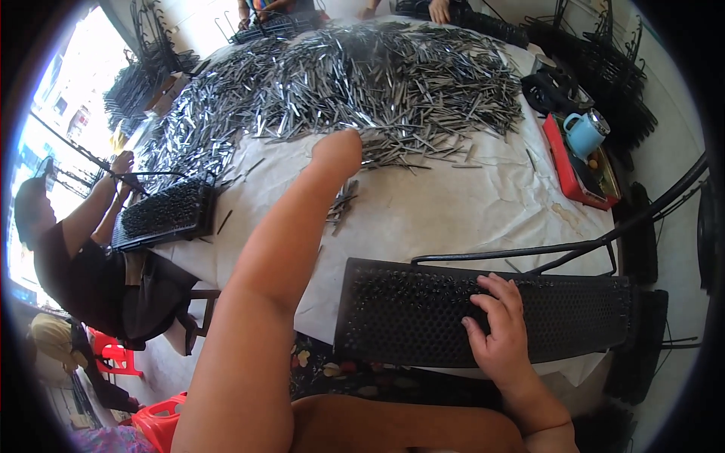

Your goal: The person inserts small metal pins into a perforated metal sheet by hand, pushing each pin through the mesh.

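My left hand (338, 151) reaches forward to the near edge of a big heap of thin dark metal strips (362, 83) on the table. Its fingers are hidden, so I cannot see whether it grips any strip. A long black rack (574, 317) with a grid of holes lies at the table's near edge in front of me. Small shiny pieces crowd the holes along the rack's far left part. My right hand (498, 325) rests on the rack's middle, fingers curved and apart, with nothing visible in them. A small bunch of strips (341, 208) lies beside my left forearm.
A bent black metal handle (604, 241) rises from the rack toward the right. At the right stand a red tray (563, 162) and a light blue mug (585, 134). A co-worker (83, 241) handles another black rack (170, 211) at the left. Other people's hands show across the table.
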`<state>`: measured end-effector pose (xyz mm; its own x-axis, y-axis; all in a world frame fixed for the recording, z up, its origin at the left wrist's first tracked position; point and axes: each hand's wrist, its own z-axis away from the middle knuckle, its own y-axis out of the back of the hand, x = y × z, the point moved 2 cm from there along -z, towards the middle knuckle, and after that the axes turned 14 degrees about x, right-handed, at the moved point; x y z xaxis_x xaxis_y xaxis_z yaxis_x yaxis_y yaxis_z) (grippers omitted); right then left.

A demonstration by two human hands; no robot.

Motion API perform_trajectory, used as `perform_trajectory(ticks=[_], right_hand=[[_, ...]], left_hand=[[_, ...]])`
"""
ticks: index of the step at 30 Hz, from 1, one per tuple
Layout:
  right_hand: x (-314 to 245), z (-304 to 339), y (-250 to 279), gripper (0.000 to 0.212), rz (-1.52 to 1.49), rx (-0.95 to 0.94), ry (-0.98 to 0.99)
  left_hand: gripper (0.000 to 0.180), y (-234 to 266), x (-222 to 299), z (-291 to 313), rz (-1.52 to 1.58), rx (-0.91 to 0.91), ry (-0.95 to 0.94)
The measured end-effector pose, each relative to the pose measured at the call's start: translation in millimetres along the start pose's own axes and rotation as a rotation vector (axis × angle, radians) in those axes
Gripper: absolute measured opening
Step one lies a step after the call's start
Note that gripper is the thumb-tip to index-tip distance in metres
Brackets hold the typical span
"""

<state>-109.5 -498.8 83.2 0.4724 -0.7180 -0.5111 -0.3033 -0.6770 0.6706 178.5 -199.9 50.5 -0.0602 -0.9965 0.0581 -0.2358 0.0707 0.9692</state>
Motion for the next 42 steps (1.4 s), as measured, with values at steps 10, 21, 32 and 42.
perform_trajectory(ticks=[10, 21, 32, 42], right_hand=[[-6.5, 0.2, -0.9, 0.043, 0.008, 0.029, -0.028], [-7.8, -1.4, -3.1, 0.046, 0.055, 0.015, -0.024], [-13.2, -5.0, -4.4, 0.054, -0.029, 0.164, -0.142], [-9.5, -4.0, -2.9, 0.053, 0.073, -0.04, -0.025]], left_hand=[[0.034, 10.7, -108.6, 34.6, 0.68, 0.533, 0.419], [0.033, -43.2, -139.7, 71.2, 0.771, 0.687, 0.782], [0.039, -35.0, -109.4, 63.9, 0.951, 0.626, 0.355], [0.045, -45.4, -113.2, 75.2, 1.038, 0.45, 0.503]])
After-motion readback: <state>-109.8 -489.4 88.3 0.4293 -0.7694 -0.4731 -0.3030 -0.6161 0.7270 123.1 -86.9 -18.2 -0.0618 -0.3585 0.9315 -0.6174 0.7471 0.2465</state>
